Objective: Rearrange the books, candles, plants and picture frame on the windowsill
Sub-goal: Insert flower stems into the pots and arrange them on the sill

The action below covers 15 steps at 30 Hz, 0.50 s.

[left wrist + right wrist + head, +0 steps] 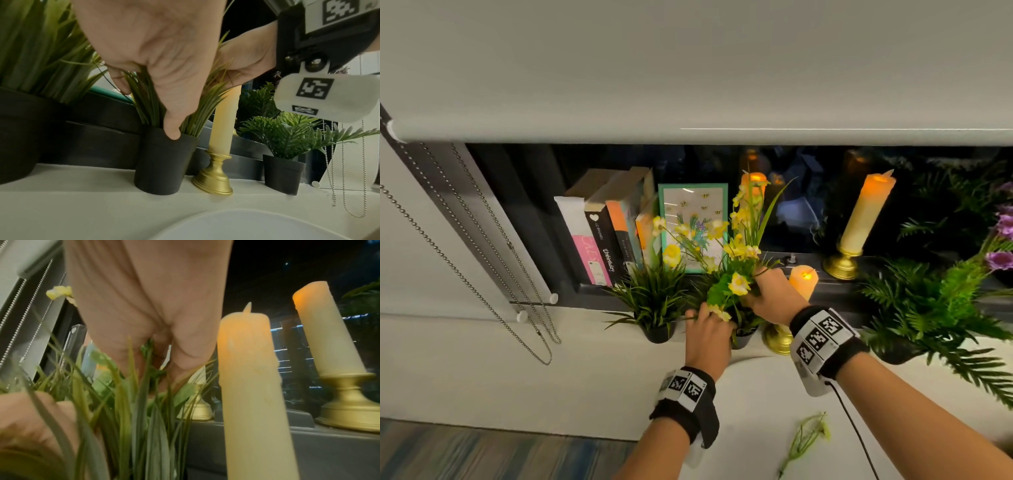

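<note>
A small black pot [164, 162] of green grass stands on the white windowsill [585, 370], with a bunch of yellow flowers [736, 253] rising out of it. My left hand [147, 110] curls around the grass tuft, thumb on the pot rim. My right hand [760, 287] pinches the flower stems low among the blades, fingers pointing down in the right wrist view. Books [599, 233] lean at the back left beside a teal picture frame [693, 226]. A lit candle [803, 281] on a gold base stands just right of the pot.
A second grass pot [654, 301] stands to the left, a fern pot [928, 308] and purple flowers [1003, 240] to the right. Two more candles [866, 212] stand on the dark window ledge. A loose green sprig [808, 438] lies near me. Blind chains [482, 274] hang at left.
</note>
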Tool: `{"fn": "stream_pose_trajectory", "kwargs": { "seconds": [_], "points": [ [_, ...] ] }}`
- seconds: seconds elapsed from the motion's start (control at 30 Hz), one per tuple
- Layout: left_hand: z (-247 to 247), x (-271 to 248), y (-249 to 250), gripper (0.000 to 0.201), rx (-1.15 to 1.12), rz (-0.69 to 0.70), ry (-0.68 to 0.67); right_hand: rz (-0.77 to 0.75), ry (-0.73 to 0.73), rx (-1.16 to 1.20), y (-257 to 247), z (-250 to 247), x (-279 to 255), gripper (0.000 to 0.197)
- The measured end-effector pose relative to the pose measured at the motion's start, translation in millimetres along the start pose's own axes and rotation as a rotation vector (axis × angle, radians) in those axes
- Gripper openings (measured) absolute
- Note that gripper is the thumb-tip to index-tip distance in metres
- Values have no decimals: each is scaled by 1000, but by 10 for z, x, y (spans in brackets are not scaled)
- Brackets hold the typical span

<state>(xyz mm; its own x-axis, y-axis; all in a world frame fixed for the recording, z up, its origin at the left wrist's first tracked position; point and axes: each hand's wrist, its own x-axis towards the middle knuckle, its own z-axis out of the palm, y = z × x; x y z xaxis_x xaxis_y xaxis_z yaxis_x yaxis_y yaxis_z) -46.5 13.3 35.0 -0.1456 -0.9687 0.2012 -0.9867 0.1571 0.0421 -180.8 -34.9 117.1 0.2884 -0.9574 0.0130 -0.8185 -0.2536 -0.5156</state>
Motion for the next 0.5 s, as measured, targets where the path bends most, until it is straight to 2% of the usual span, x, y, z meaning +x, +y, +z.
{"fn": "stream_pose_trajectory", "kwargs": {
  "seconds": [0.13, 0.37, 0.5],
  "points": [
    [1, 7, 11, 18, -70, 9, -20, 44, 6, -13, 51, 26, -40, 29],
    [-88, -9, 9, 19, -93, 45, -50, 107, 36, -60, 17, -23, 20, 33],
    [-38, -29, -2, 27, -83, 48, -33, 130, 62, -80, -92, 37, 1, 26]
  ]
}}
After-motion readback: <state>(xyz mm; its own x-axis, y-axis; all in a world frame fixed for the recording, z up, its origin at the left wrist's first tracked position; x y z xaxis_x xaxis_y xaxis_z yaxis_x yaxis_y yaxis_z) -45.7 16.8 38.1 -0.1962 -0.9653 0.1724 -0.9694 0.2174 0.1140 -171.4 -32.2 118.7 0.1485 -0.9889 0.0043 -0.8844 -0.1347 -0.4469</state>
